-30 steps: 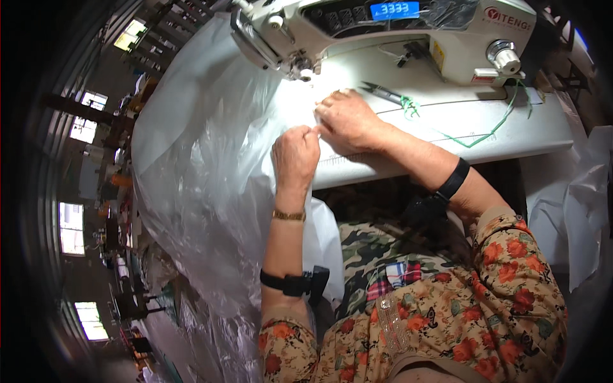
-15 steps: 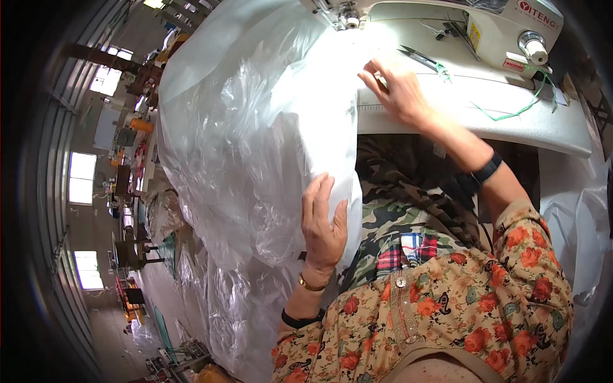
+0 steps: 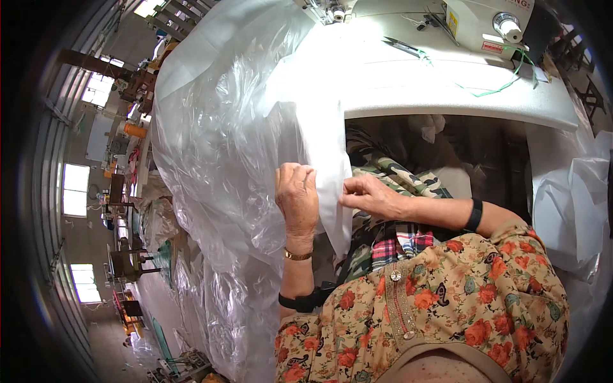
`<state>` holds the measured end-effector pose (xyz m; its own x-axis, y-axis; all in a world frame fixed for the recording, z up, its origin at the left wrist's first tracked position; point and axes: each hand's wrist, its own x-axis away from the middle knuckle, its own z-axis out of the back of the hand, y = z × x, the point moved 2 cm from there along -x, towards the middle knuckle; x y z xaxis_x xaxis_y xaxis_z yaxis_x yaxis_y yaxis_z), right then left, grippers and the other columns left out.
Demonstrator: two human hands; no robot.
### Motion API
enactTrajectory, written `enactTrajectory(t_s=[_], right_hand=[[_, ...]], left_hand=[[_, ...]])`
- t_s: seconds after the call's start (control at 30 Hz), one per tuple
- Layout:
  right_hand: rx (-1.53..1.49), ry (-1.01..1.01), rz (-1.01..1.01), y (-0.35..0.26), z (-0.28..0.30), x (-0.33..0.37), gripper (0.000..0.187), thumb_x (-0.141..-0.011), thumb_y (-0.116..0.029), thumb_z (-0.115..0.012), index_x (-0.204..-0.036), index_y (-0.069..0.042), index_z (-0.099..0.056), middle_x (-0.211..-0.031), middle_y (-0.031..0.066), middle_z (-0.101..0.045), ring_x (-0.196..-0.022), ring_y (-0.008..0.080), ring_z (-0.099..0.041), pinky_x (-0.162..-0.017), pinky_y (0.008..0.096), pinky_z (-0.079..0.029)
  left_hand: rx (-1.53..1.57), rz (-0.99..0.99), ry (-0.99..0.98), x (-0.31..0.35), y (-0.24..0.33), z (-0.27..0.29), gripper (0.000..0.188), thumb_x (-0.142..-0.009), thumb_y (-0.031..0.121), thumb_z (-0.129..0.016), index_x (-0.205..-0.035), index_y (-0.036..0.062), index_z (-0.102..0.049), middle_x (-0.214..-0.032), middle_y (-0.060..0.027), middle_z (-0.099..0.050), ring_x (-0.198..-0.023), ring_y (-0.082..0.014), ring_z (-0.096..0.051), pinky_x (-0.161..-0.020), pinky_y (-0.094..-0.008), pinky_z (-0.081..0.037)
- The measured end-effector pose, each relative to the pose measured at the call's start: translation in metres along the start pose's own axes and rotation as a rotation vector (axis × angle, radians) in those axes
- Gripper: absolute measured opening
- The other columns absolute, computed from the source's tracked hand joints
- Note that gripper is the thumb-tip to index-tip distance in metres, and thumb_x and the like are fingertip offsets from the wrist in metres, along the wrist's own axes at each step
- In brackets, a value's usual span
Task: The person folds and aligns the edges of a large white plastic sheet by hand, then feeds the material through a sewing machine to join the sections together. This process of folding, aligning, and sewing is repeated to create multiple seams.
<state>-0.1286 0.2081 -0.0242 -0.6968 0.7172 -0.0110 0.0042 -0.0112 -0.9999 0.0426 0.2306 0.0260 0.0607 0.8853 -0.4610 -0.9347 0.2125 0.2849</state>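
Observation:
A large sheet of translucent white plastic (image 3: 217, 134) drapes over the left of the sewing machine table and down beside my lap. My left hand (image 3: 297, 199) is closed on the plastic sheet a little in from its right edge, its fingers curled into the film. Across from it, my right hand (image 3: 377, 198) pinches that right edge between thumb and fingers. Beyond both hands, the upper end of the sheet lies under the bright light near the needle area of the sewing machine (image 3: 335, 13).
Dark thread snips (image 3: 403, 46) lie on the white machine table (image 3: 447, 101), with green cord (image 3: 504, 87) trailing to the right. More pale plastic (image 3: 568, 210) hangs at the far right. Camouflage cloth (image 3: 415, 185) covers my lap. Workshop benches and windows (image 3: 76, 189) stand at the left.
My right hand has come down from the machine table to the sheet's right edge and pinches it. My left hand, flatter before, has shifted slightly left and curled into the plastic.

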Motion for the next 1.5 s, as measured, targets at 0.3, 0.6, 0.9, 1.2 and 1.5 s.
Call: enactTrajectory(t_s=[0.3,0.6,0.9,1.2,1.5], right_hand=[[0.054,0.018,-0.204,0.028,0.053,0.037,0.023,-0.09,-0.018,-0.057,-0.085,0.004,-0.063,-0.075,0.0033,-0.063,-0.068,0.0091,-0.057,-0.066,0.0267,-0.049],[0.798,0.578,0.653,-0.038,0.061,0.036,0.022,-0.081,-0.001,-0.069,-0.099,-0.004,-0.058,-0.084,0.0103,-0.06,-0.08,0.0292,-0.061,-0.071,0.0401,-0.049],[0.49,0.654,0.212,0.003,0.053,0.039,0.033,-0.083,-0.025,-0.076,-0.097,-0.003,-0.056,-0.086,0.0108,-0.057,-0.077,0.02,-0.058,-0.069,0.0323,-0.048],[-0.353,0.173,-0.127,0.024,0.026,0.037,0.019,-0.092,-0.022,-0.065,-0.084,-0.005,-0.062,-0.075,-0.0048,-0.055,-0.068,0.0036,-0.047,-0.062,0.0219,-0.038],[-0.147,0.141,0.021,-0.006,0.011,0.051,0.025,-0.094,-0.019,-0.06,-0.081,0.001,-0.053,-0.073,-0.0017,-0.05,-0.07,0.0072,-0.046,-0.066,0.0269,-0.044]], left_hand=[[1.098,0.325,-0.027,-0.009,0.006,0.014,0.012,-0.102,0.015,-0.054,-0.096,0.0052,-0.052,-0.072,-0.0034,-0.056,-0.065,-0.0106,-0.054,-0.066,-0.025,-0.049],[1.302,0.676,-0.085,0.01,0.007,0.012,0.021,-0.1,0.025,-0.06,-0.102,0.0054,-0.055,-0.062,0.0031,-0.048,-0.048,-0.0025,-0.04,-0.042,-0.0184,-0.037],[1.074,0.712,-0.31,0.015,0.026,0.021,0.015,-0.095,0.019,-0.066,-0.093,0.0034,-0.065,-0.063,0.0065,-0.051,-0.051,-0.0002,-0.041,-0.044,-0.0158,-0.029],[0.373,0.061,-0.169,-0.008,0.078,0.037,0.012,-0.098,0.012,-0.057,-0.102,0.0009,-0.058,-0.072,-0.0155,-0.066,-0.065,-0.0314,-0.068,-0.06,-0.04,-0.05],[0.068,-0.058,-0.279,0.012,0.077,0.015,0.008,-0.095,0.01,-0.056,-0.099,0.0027,-0.059,-0.07,-0.0155,-0.062,-0.062,-0.0353,-0.064,-0.056,-0.0407,-0.048]])
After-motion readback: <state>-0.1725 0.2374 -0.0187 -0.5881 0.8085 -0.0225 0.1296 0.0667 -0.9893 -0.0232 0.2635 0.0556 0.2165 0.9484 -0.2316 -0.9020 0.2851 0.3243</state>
